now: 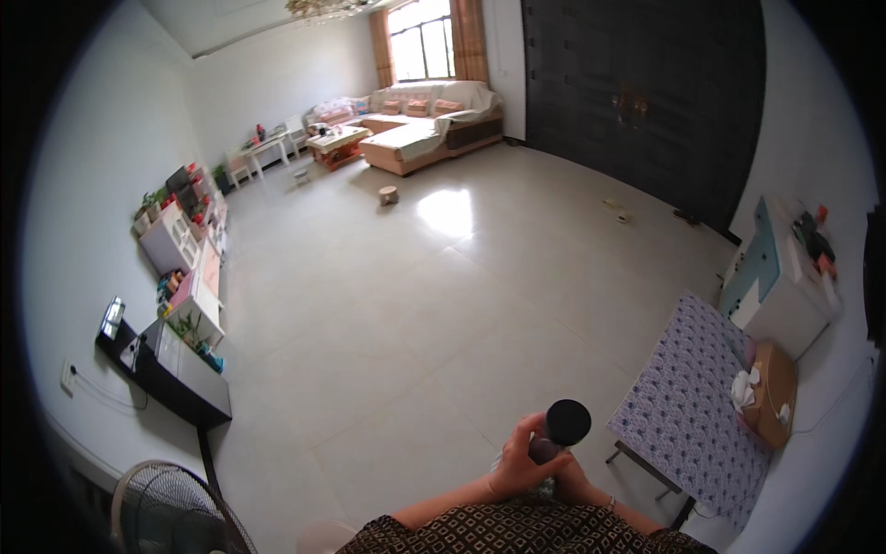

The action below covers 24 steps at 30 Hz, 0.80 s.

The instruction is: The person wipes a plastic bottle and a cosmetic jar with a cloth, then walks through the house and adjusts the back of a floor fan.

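A bottle or tumbler with a round black lid (569, 422) is held close in front of my body, tilted away to the right. My left hand (520, 453) wraps around its side just below the lid, and dark contents or a dark wall (543, 450) show between the fingers. My right hand (573, 479) is against the lower part, with a bracelet at the wrist; its fingers are mostly hidden. The bottle's base is partly covered by my hands and patterned clothing (526, 523).
To the right stands a folding table with a patterned cloth (671, 395), bearing a brown tissue box (772, 395). A fan (173, 509) is at lower left, near a black-and-grey cabinet (180, 374). A small stool (388, 195) sits on the tiled floor (387, 311) before the sofa (415, 142).
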Motion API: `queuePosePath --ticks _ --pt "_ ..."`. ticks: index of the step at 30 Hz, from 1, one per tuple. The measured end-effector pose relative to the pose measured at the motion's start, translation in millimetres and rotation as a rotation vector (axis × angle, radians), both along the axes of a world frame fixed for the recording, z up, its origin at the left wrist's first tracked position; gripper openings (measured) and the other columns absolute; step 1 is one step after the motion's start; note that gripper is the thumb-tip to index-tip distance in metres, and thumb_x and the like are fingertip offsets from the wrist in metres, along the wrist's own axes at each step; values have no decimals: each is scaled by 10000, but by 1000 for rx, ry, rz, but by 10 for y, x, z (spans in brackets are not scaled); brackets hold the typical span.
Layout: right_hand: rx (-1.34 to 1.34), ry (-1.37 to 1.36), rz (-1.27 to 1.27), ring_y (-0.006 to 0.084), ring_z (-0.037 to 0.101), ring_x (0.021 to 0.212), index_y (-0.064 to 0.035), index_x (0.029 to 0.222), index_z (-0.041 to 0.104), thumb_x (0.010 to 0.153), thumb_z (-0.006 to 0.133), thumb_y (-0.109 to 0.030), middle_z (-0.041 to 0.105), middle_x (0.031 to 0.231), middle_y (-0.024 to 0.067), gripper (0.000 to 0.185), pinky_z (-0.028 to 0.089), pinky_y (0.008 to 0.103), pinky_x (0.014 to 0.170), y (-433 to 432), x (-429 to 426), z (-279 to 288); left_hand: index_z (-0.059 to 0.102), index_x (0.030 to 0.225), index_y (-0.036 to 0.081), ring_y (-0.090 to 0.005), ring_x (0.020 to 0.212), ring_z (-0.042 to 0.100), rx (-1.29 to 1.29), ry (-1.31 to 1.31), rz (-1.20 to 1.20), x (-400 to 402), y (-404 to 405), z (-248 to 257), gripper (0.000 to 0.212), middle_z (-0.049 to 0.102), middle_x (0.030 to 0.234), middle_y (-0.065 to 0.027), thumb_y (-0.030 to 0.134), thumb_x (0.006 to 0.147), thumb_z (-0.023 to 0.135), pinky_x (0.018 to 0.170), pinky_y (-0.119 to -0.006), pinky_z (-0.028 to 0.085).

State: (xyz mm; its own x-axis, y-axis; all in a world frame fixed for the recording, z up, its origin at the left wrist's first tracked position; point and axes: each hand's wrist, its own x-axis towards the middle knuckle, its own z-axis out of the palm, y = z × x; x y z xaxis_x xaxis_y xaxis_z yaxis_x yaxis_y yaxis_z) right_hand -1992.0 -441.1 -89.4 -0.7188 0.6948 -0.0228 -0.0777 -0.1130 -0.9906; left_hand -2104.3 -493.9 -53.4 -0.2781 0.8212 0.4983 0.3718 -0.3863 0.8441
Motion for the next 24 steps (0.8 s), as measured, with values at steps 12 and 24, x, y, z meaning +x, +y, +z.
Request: queuePosePath --ticks 12,24 --pt "-29 -59 -452 102 502 843 -32 1029 516 743 584 -149 553 915 41 316 432 277 724 293 579 311 129 1237 12 -173 804 511 -203 -44 -293 99 277 -17 741 495 934 -118 24 675 612 706 -292 425" --pt "995 -355 -326 282 494 935 -77 906 560 597 663 -155 503 1028 117 335 418 362 795 306 900 758 338 1080 -16 -208 746 568 -586 217 -655 189 466 -54 627 571 828 -153 264 650 698 651 -326 446"
